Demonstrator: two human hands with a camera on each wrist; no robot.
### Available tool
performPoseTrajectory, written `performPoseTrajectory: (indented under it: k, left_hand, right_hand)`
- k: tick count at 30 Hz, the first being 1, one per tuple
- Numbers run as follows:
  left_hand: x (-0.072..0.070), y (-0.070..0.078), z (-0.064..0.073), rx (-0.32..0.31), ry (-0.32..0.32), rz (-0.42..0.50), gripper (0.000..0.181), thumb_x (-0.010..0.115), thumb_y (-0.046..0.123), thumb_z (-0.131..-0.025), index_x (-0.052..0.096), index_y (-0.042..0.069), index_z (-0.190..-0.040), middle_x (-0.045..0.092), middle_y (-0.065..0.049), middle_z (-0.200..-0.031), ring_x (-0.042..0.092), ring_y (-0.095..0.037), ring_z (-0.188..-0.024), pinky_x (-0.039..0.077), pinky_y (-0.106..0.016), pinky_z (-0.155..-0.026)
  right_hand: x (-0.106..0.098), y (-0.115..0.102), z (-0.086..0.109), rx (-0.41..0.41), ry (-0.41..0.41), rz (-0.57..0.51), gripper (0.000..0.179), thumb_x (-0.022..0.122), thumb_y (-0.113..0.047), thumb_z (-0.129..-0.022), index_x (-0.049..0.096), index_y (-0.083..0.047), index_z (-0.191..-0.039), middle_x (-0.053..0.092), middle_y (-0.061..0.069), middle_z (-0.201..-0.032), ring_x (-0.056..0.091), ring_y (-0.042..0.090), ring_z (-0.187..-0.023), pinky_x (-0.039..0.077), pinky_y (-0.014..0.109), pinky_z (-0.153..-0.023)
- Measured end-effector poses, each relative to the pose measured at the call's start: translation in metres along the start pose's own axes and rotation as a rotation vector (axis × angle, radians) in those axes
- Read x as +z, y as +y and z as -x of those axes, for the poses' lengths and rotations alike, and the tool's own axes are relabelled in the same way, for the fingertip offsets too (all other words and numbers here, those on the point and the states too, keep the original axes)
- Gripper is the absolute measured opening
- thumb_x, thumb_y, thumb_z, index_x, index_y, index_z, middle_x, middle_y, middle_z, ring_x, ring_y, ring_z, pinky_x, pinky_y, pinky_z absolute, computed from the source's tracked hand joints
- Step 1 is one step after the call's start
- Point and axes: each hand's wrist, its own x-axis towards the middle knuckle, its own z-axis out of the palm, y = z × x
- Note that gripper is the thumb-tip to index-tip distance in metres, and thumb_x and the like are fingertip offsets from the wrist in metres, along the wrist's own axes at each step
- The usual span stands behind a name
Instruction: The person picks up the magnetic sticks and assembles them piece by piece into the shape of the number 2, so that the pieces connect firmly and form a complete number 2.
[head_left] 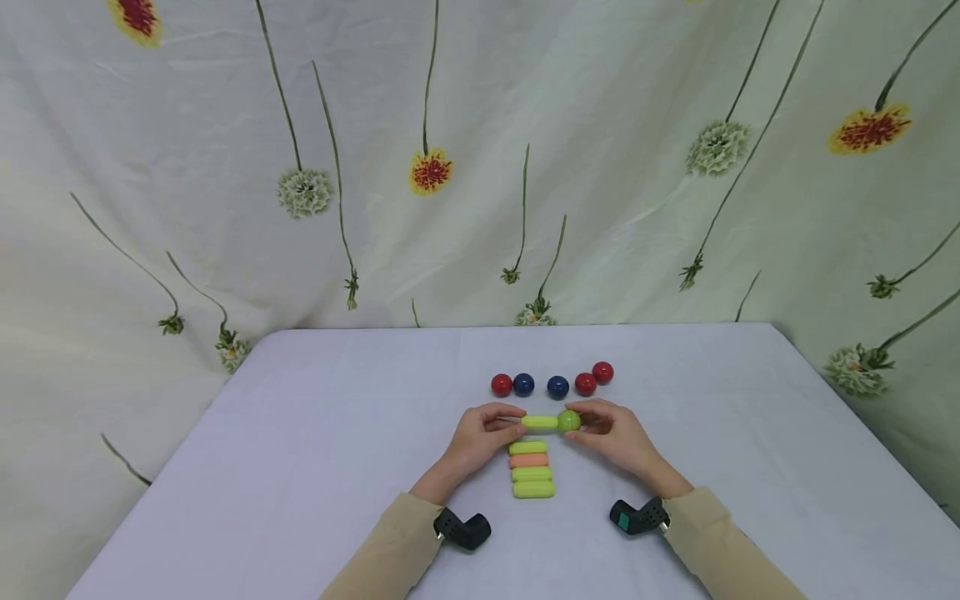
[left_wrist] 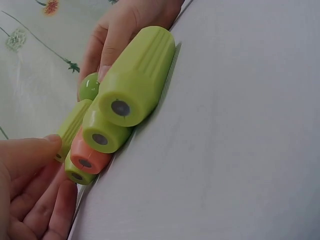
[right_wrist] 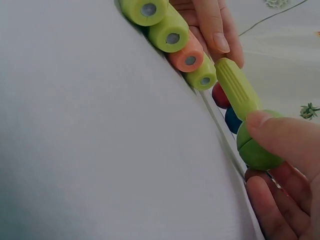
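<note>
Pinching green ball (head_left: 568, 421), right grip (head_left: 617, 432); left grip (head_left: 480, 436) holding yellow-green rod (head_left: 539, 422) touching ball; four rods (head_left: 530, 461) on table (head_left: 337, 433).

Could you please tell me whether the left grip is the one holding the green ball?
No, the right grip holds the green ball, while the left grip pinches a yellow-green rod.
</note>
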Motion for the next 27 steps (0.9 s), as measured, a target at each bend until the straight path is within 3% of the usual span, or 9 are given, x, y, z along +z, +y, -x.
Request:
performPoseTrajectory:
  k: [3,7,12,21,27]
  left_hand:
    - [0.0,-0.002,-0.002,-0.012,0.028,-0.011,0.024,0.066,0.004,-0.086,0.065,-0.007,-0.107,0.067,-0.019,-0.1,0.065,-0.024,-0.087,0.05,-0.022,-0.072]
    - [0.001,-0.02,-0.01,-0.026,0.089,-0.025,0.025,0.069,0.009,-0.084,0.066,-0.003,-0.106,0.068,-0.015,-0.098,0.065,-0.023,-0.085,0.049,-0.021,-0.07]
    - [0.002,-0.037,-0.018,-0.012,0.205,-0.028,0.022,0.072,0.013,-0.083,0.068,0.003,-0.101,0.067,-0.008,-0.097,0.064,-0.018,-0.08,0.05,-0.022,-0.068]
    - [0.0,-0.041,-0.025,0.039,0.44,-0.056,0.015,0.076,0.015,-0.079,0.068,0.008,-0.089,0.066,-0.003,-0.089,0.061,-0.014,-0.074,0.051,-0.022,-0.065]
    - [-0.003,-0.041,-0.028,0.054,0.52,-0.124,0.029,0.078,0.022,-0.077,0.069,0.007,-0.1,0.067,-0.005,-0.098,0.062,-0.019,-0.09,0.051,-0.032,-0.078]
  right_hand:
    - [0.0,0.001,0.0,0.005,0.009,0.015,0.04,0.076,-0.022,-0.08,0.065,-0.008,-0.117,0.065,0.004,-0.107,0.06,0.019,-0.094,0.05,0.025,-0.078]
    - [0.001,0.0,0.0,0.022,0.021,0.018,0.04,0.076,-0.02,-0.08,0.065,-0.008,-0.116,0.065,0.005,-0.107,0.061,0.018,-0.092,0.05,0.024,-0.078]
    - [0.001,0.0,0.0,0.05,0.031,-0.005,0.04,0.076,-0.018,-0.079,0.064,-0.007,-0.116,0.064,0.008,-0.109,0.062,0.017,-0.088,0.05,0.021,-0.077]
    - [0.001,0.0,-0.001,0.07,0.03,-0.008,0.041,0.075,-0.02,-0.08,0.063,-0.005,-0.117,0.063,0.009,-0.111,0.062,0.016,-0.087,0.05,0.021,-0.077]
    - [0.001,-0.002,0.0,0.071,0.027,-0.01,0.041,0.076,-0.018,-0.08,0.064,-0.005,-0.117,0.063,0.009,-0.11,0.061,0.017,-0.087,0.049,0.021,-0.077]
